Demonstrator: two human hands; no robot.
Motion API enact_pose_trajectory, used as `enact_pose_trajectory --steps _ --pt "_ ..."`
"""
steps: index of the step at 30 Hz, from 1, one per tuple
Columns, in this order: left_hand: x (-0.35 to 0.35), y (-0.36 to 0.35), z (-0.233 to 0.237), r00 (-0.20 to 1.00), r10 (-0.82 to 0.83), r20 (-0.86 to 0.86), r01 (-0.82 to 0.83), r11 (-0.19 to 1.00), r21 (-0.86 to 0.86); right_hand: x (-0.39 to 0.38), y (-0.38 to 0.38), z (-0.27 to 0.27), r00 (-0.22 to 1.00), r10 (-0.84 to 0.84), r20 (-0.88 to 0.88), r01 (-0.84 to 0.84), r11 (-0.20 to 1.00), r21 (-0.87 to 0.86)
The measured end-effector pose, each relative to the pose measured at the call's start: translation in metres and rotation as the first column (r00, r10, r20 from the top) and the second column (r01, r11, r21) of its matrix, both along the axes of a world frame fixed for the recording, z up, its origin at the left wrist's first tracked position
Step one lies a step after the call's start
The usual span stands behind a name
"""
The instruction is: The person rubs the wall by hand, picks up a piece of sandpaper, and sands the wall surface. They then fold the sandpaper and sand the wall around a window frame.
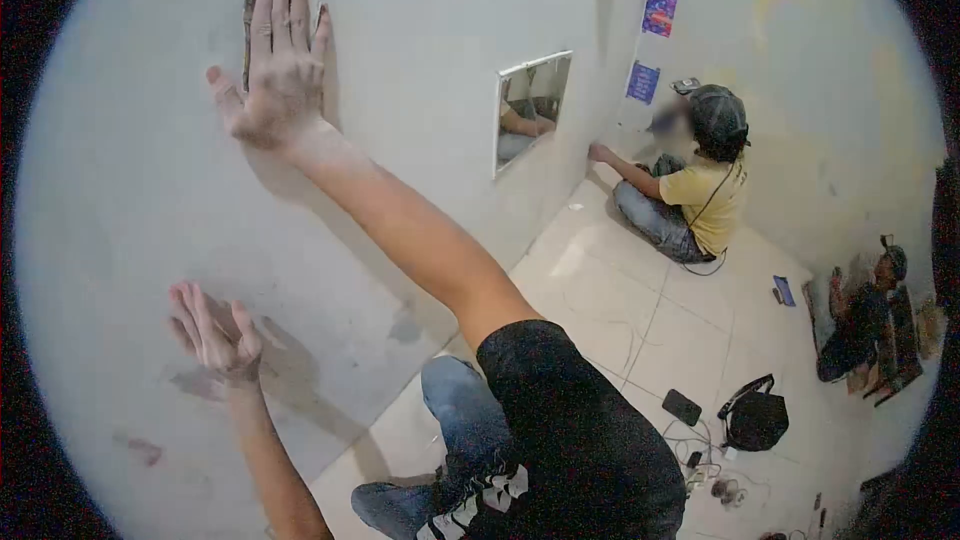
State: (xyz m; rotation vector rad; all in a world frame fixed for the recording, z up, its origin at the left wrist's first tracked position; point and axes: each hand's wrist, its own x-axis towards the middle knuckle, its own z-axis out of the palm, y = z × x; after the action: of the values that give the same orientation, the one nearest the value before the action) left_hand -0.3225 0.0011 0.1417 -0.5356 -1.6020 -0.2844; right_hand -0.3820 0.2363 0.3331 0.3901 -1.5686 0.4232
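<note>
My right hand [275,90], whitish as if dusted, lies flat high on the pale wall [420,40], fingers pointing up and thumb spread to the left. Under it is a flat, roughly rectangular piece with a brown edge [249,35] showing at the left and a thin rim at the upper right. The palm and fingers hide most of this piece, so I cannot tell what it is. Lower on the wall, my left hand [215,335] has its fingers outstretched and thumb apart, with nothing in it. Its shadow falls on the wall to the right.
A white-framed mirror [533,112] is on the wall to the right. Beyond it, a person in a yellow shirt [710,200] sits on the tiled floor [590,310] by the corner. A phone [682,407], a black bag [755,416] and cables lie at lower right.
</note>
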Motion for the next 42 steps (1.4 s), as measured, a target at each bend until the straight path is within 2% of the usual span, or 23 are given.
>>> enact_pose_trajectory --steps 2,5,8,9,14,17,26,32,35,38,42 --pt "0.009 0.001 0.013 1.0 -0.005 -0.022 0.004 0.999 -0.037 0.004 -0.001 -0.004 0.998 0.062 0.025 -0.062 0.998 -0.017" --pt "0.011 0.004 0.044 0.994 -0.053 -0.1 0.051 0.998 -0.023 0.005 -0.002 -0.007 1.0 -0.02 -0.004 0.02 1.0 0.009" --pt "0.021 -0.003 0.066 0.993 0.039 -0.112 -0.037 0.999 0.016 0.028 0.0 -0.001 0.997 0.005 0.077 -0.007 1.0 0.023" --pt "0.022 -0.001 0.065 0.992 0.065 -0.112 -0.057 0.996 0.074 0.03 -0.001 -0.003 0.997 0.008 0.078 -0.01 1.0 0.018" --pt "0.023 -0.005 0.061 0.99 0.068 -0.127 -0.063 0.997 0.039 0.033 -0.006 -0.005 0.994 -0.012 0.104 0.011 1.0 0.013" --pt "0.029 -0.003 0.066 0.992 0.043 -0.122 -0.037 0.998 0.049 0.044 -0.005 0.0 0.991 0.036 0.131 -0.035 0.999 -0.011" --pt "0.028 -0.012 0.06 0.991 0.007 -0.131 -0.002 0.999 0.042 0.033 -0.016 -0.005 0.993 -0.104 0.053 0.104 0.995 -0.008" --pt "0.029 -0.023 0.079 0.994 -0.021 -0.111 0.025 0.999 0.041 0.043 -0.023 0.013 0.989 0.021 0.148 -0.012 0.998 -0.064" --pt "0.027 -0.024 0.076 0.993 -0.019 -0.115 0.027 0.997 0.067 0.032 -0.027 0.007 0.993 -0.112 0.029 0.113 0.993 -0.036" --pt "0.025 -0.024 0.074 0.992 -0.014 -0.128 0.023 0.997 0.068 0.049 -0.028 0.011 0.982 -0.021 0.186 0.03 0.998 -0.05" --pt "0.029 -0.028 0.072 0.993 0.018 -0.117 -0.012 0.999 0.048 0.049 -0.031 0.008 0.985 -0.062 0.162 0.07 0.997 -0.042"
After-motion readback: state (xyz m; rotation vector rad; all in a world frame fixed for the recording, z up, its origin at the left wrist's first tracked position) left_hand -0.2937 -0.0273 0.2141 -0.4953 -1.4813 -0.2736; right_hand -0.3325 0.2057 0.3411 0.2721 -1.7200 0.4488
